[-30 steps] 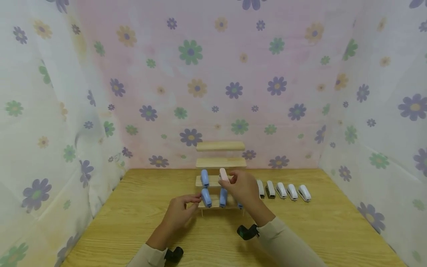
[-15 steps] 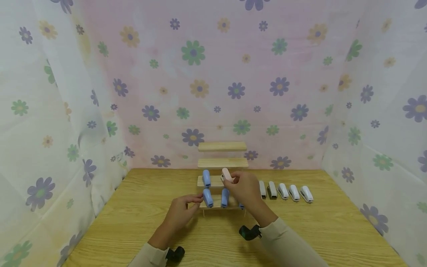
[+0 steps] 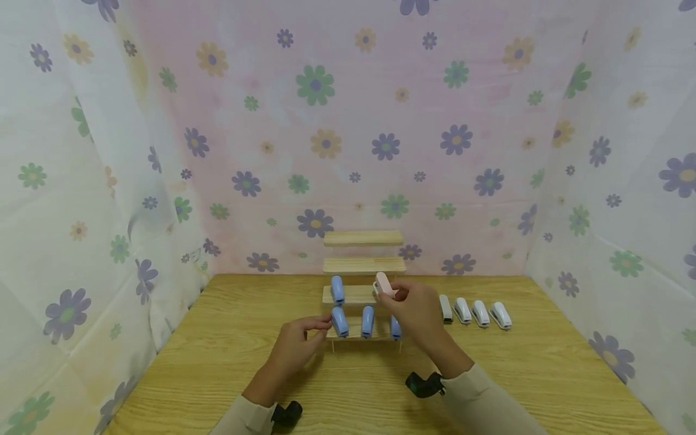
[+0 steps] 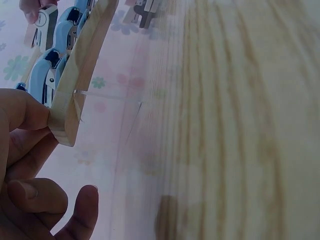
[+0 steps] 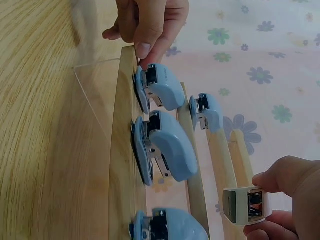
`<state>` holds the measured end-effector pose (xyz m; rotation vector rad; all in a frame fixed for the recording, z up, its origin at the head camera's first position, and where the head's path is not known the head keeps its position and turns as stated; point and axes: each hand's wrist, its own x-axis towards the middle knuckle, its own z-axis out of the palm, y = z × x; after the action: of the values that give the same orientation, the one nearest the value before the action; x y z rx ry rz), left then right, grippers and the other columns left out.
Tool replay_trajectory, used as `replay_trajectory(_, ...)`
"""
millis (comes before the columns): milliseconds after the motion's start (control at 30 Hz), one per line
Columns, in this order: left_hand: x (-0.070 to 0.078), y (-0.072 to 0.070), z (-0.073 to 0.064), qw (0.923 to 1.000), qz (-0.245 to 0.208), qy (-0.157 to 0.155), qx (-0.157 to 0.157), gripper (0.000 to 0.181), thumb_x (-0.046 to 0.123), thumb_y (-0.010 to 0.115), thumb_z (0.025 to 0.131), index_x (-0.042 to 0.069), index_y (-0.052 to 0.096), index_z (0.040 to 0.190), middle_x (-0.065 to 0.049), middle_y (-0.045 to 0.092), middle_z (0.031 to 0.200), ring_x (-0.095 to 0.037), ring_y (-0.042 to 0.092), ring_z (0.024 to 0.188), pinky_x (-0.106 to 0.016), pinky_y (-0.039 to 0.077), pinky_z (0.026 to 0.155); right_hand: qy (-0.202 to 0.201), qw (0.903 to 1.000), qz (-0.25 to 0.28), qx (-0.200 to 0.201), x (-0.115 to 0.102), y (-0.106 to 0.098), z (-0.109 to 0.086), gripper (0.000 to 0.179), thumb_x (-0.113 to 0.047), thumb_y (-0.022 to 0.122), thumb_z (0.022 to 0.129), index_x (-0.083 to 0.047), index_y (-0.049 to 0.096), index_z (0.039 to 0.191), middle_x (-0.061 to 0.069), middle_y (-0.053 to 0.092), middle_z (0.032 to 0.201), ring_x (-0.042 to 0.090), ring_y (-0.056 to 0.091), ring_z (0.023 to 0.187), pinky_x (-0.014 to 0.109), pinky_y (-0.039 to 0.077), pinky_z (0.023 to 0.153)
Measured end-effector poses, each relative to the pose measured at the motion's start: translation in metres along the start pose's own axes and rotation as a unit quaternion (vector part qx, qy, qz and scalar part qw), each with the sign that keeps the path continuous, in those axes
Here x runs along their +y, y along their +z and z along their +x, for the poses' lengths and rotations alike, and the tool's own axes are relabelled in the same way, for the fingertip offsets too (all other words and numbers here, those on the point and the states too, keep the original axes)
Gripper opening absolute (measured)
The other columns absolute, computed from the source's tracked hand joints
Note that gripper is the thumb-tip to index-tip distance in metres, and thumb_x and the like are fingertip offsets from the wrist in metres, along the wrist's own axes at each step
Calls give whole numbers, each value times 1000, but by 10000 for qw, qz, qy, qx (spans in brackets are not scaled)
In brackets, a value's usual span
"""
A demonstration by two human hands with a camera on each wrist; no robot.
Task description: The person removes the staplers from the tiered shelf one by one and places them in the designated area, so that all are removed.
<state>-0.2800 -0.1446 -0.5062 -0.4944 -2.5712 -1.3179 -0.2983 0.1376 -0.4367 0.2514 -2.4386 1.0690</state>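
My right hand (image 3: 415, 311) pinches a pale pink mini stapler (image 3: 383, 284) over the right part of the second step of a stepped wooden rack (image 3: 353, 294). In the right wrist view the stapler's open end (image 5: 255, 205) faces the camera, between thumb and fingers. My left hand (image 3: 298, 343) grips the left end of the rack's lowest board (image 4: 64, 120) with its fingertips. Blue mini staplers stand on that board: a left one (image 3: 339, 321), a middle one (image 3: 367, 321) and a right one (image 3: 395, 327) partly behind my right hand. Another blue stapler (image 3: 337, 290) stands on the second step's left.
Right of the rack, a row of staplers lies on the wooden table (image 3: 217, 368): a grey-white one (image 3: 446, 309) and several white ones, the outermost (image 3: 501, 315) farthest right. The rack's upper boards (image 3: 363, 238) rise behind. A flowered cloth (image 3: 353, 121) surrounds the table's back and sides.
My right hand has shifted right along the second step with the pink stapler, and now covers part of the row on the table. My left hand keeps its place at the rack's end.
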Motion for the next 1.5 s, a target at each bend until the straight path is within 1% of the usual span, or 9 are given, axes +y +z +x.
replay_trajectory(133, 1, -1, 0, 10000, 28, -45, 1, 19, 15, 68, 100, 12, 81, 113, 5, 73, 129, 0, 20, 42, -17, 27, 40, -87, 9999, 8, 80, 4, -10, -3, 29, -35, 84, 86, -13, 81, 104, 1, 74, 76, 10, 66, 64, 27, 53, 52)
replay_trajectory(367, 2, -1, 0, 10000, -36, -18, -38, 19, 15, 68, 100, 12, 81, 114, 5, 73, 129, -1, 20, 41, -16, 27, 40, -352, 9988, 4, 330, 22, -25, -11, 27, -31, 87, 85, -11, 81, 103, -1, 74, 76, 9, 68, 66, 23, 55, 54)
replay_trajectory(433, 2, -1, 0, 10000, -75, -1, -53, 19, 15, 68, 100, 12, 81, 114, 4, 73, 130, -1, 20, 42, -16, 27, 40, -338, 9987, -49, 384, 26, -30, -15, 26, -30, 87, 84, -12, 81, 102, -1, 73, 76, 10, 68, 66, 24, 55, 55)
replay_trajectory(667, 0, 1, 0, 10000, -33, 47, -40, 18, 15, 69, 100, 13, 81, 113, 6, 73, 129, -1, 21, 42, -16, 27, 40, 19, 9991, -331, 273, 42, -44, -26, 30, -32, 85, 86, -12, 80, 107, -1, 74, 81, 11, 69, 72, 27, 56, 59)
replay_trajectory(867, 2, 0, 0, 10000, -6, -17, -37, 19, 16, 69, 100, 13, 81, 113, 7, 73, 129, -1, 22, 43, -17, 28, 40, -9, 9979, -529, 375, 55, -53, -34, 32, -34, 86, 85, -10, 80, 105, -2, 75, 80, 12, 70, 71, 28, 58, 60)
replay_trajectory(1033, 2, -1, 0, 10000, 16, -70, -52, 19, 17, 68, 100, 13, 81, 114, 7, 72, 130, -1, 22, 43, -17, 28, 40, 174, 9970, -699, 284, 66, -57, -37, 32, -38, 85, 86, -11, 81, 103, -2, 72, 78, 11, 67, 71, 27, 54, 58)
replay_trajectory(1200, 2, -1, -1, 10000, 34, -29, -39, 19, 17, 69, 100, 14, 81, 114, 8, 73, 130, -1, 22, 43, -17, 28, 40, 383, 9951, -899, 153, 77, -59, -41, 32, -38, 84, 86, -11, 80, 104, -2, 72, 79, 12, 65, 72, 28, 51, 59)
replay_trajectory(1400, 2, -1, -1, 10000, 48, -7, -20, 19, 18, 68, 100, 13, 81, 114, 8, 72, 130, -2, 24, 46, -18, 28, 41, 557, 9934, -1003, 26, 90, -63, -45, 36, -40, 83, 87, -9, 80, 105, -1, 74, 82, 12, 67, 73, 34, 54, 62)
replay_trajectory(1500, 2, -1, -1, 10000, 17, -7, -20, 19, 17, 68, 100, 12, 81, 114, 7, 72, 130, -2, 25, 47, -18, 28, 41, 635, 9925, -1045, -15, 96, -64, -46, 37, -41, 83, 87, -9, 81, 105, -1, 74, 81, 12, 66, 72, 34, 53, 62)
